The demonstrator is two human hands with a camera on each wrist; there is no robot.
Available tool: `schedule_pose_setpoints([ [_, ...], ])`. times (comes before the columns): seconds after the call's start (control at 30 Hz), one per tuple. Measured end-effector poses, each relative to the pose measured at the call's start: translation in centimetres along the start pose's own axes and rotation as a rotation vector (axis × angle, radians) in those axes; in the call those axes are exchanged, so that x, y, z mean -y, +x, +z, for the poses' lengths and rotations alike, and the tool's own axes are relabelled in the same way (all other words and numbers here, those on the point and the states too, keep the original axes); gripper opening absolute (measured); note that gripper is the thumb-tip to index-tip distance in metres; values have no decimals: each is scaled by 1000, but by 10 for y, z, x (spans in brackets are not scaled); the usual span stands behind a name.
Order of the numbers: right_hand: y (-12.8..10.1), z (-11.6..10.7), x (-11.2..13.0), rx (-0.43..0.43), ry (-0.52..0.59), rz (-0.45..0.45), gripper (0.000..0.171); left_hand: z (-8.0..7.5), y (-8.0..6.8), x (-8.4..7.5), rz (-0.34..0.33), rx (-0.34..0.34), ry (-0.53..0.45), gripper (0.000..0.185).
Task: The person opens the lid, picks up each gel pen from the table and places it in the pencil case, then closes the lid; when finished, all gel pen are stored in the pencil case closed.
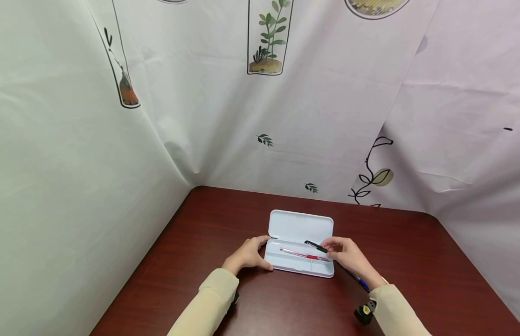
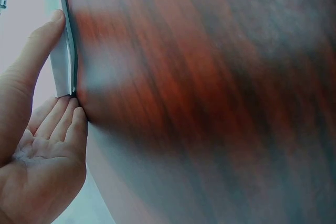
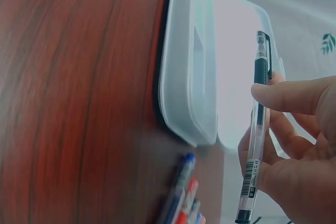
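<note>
The left hand [image 1: 248, 254] steadies the open pencil case [image 1: 299, 247] at its nine o'clock end, thumb straight along the edge and fingers flat against the corner; keeping that brace firm should stop the light tray sliding on the table [image 1: 192, 261]. A red pen [image 1: 303, 255] already lies in the tray. At three o'clock the right hand [image 1: 347, 255] pinches a black pen [image 3: 257, 129] between thumb and fingers, just over the tray; lowering it level, parallel to the red one, looks best. More pens [image 3: 184, 198] lie beside the case near the wrist, easily knocked.
</note>
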State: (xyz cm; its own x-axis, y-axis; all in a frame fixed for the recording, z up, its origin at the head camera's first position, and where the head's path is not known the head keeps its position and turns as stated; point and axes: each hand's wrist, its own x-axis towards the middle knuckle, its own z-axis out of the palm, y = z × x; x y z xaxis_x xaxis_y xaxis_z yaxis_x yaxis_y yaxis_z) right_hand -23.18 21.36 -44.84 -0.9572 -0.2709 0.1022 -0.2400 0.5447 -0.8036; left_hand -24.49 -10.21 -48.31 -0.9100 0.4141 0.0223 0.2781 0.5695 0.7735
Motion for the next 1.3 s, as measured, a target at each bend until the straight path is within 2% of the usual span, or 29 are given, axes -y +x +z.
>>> schedule_pose_setpoints([
  [0.37,13,21,4,2,19,-31,22,1,3,1,-6,-2,-10,90],
  [0.93,23,46,6,32,-55,-97,21,2,3,3,1,-7,-15,89],
  [1.3,22,51,12,56,-92,-66,19,1,1,1,-6,-5,-7,89],
])
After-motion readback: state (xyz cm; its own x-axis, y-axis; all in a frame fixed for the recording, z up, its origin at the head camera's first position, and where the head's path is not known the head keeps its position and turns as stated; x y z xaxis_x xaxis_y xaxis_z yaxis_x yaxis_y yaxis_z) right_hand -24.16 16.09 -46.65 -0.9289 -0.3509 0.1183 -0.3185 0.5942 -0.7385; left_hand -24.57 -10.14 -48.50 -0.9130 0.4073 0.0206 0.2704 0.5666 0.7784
